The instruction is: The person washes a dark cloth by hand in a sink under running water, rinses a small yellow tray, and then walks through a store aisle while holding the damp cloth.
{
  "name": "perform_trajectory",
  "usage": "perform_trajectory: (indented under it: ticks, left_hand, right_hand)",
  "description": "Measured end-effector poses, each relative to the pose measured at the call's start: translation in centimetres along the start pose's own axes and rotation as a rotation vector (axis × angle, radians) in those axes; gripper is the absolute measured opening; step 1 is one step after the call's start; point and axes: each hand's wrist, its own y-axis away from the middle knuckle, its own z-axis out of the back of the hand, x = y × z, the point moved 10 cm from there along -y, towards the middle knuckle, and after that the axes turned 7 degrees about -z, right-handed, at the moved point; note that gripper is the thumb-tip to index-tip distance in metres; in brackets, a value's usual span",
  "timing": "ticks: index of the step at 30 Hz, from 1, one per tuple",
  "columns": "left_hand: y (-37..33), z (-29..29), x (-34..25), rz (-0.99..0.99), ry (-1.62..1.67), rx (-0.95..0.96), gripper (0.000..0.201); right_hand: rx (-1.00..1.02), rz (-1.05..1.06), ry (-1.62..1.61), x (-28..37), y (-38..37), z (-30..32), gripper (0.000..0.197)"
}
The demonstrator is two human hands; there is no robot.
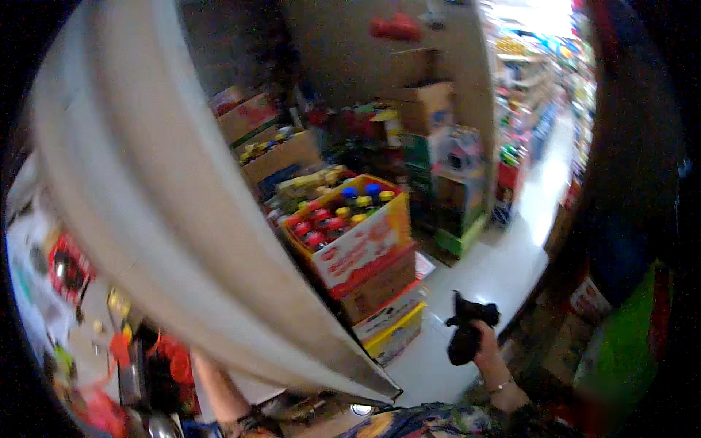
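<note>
My right hand [484, 342] is closed round a black crumpled bundle [464, 343], soft-looking and with loose ends sticking out at the top; blur hides its kind. A band circles that wrist. At the lower left my left forearm [223, 394] reaches up to the lower edge of a pale beige curtain [153, 168]. The fingers of my left hand are hidden or smeared there, so whether they grip the curtain does not show. The curtain hangs in wide folds from the top left down to the middle.
An open carton of bottles [365, 244] with red, yellow and blue caps tops a stack of boxes beyond the curtain. More cartons [423, 109] stand behind. A pale shiny floor [529, 252] leads to store shelves [526, 80]. Cluttered goods [131, 365] lie at the lower left.
</note>
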Motion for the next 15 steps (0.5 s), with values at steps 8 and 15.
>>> perform_trajectory:
  ticks: [8, 15]
  left_hand:
    - [6.0, -11.4, 6.4, 0.206, -0.179, -0.011, 0.054]
    - [19.6, -22.0, 18.7, 0.672, -0.188, 0.111, 0.054]
  right_hand:
    - [-0.128, -0.025, -0.006, 0.2, -4.0, 6.8, 0.029]
    - [-0.132, -0.182, 0.179, 4.0, -12.5, 8.3, 0.030]
